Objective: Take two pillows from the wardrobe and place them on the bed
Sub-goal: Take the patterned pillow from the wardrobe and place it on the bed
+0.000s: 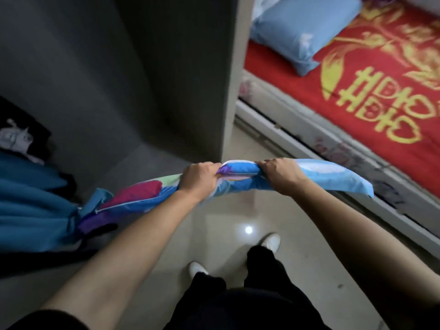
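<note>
I hold a blue pillow with a bright flower print [240, 173] stretched out in front of me above the floor. My left hand [198, 178] and my right hand [282, 175] both grip its upper edge, close together. Its left end reaches the wardrobe opening, beside folded blue fabric [31, 203]. The wardrobe [119, 79] fills the left half of the view, dark grey inside. On the right lies the bed [371, 91] with a red and gold cover. A plain light blue pillow [302, 27] rests at its head.
The wardrobe's pale side panel [234, 75] stands between me and the bed. The white bed frame [309, 160] runs diagonally at the right. Glossy beige floor tiles [228, 217] lie below, with my white shoes [271, 241] on them. Dark clothing [21, 136] sits in the wardrobe.
</note>
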A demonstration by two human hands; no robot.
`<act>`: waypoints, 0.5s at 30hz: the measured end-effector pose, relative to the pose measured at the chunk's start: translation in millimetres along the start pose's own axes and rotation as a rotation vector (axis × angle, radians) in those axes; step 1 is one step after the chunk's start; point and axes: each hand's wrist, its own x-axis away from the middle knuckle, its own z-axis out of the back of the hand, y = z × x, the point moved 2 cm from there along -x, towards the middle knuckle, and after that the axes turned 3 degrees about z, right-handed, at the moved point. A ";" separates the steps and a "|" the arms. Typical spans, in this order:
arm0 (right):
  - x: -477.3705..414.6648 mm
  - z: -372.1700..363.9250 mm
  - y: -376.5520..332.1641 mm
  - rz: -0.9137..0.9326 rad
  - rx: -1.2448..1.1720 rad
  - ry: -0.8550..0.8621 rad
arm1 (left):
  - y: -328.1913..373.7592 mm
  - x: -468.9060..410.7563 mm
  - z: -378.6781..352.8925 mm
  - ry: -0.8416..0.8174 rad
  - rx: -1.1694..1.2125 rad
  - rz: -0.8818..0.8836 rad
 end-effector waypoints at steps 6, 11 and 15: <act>75.3 69.5 116.4 -0.201 -0.061 0.174 | 134.4 -62.2 61.0 0.123 -0.005 -0.216; 115.3 103.7 214.7 -0.299 -0.157 0.253 | 239.7 -123.9 93.3 0.244 -0.047 -0.337; 133.8 119.1 289.7 -0.315 -0.147 0.232 | 309.5 -166.6 102.5 0.335 -0.046 -0.415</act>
